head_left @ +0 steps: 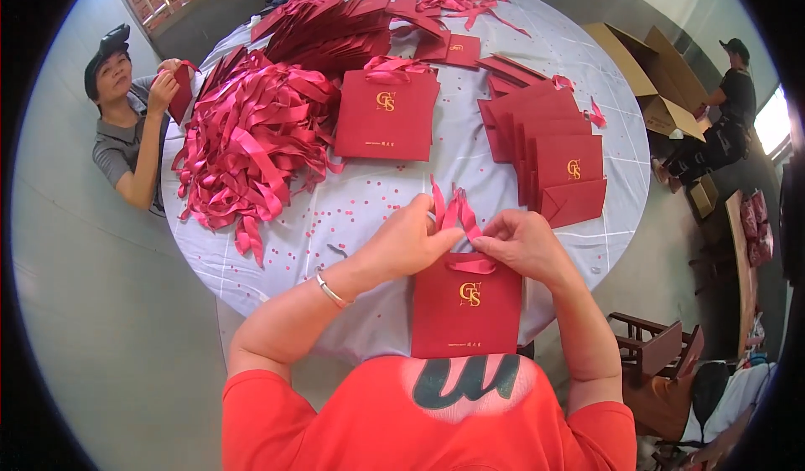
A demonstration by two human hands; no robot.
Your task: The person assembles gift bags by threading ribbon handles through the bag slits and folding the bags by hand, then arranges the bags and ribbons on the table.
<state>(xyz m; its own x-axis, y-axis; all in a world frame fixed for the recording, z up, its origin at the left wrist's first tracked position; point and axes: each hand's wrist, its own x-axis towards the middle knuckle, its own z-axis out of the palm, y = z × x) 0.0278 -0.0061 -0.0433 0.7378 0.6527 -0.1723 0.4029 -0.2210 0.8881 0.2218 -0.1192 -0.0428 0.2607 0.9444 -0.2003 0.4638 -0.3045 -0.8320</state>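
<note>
A flat red paper gift bag (465, 324) with gold print lies at the table's near edge, right in front of me. At its top edge, my left hand (409, 240) and my right hand (524, 243) work close together. Both are closed, thumb against fingers, on a pink ribbon (453, 211) whose loose ends point away from me. A short band of the same ribbon crosses the bag's upper front. The exact pinch of the left fingers is partly hidden behind that hand.
A large heap of pink ribbons (256, 140) lies left, beside a stack of red bags (387, 123). More bags (549, 148) fan out to the right. Small red dots dot the white tablecloth (369, 190). One person sits left holding a red bag; another stands near cardboard boxes (650, 73).
</note>
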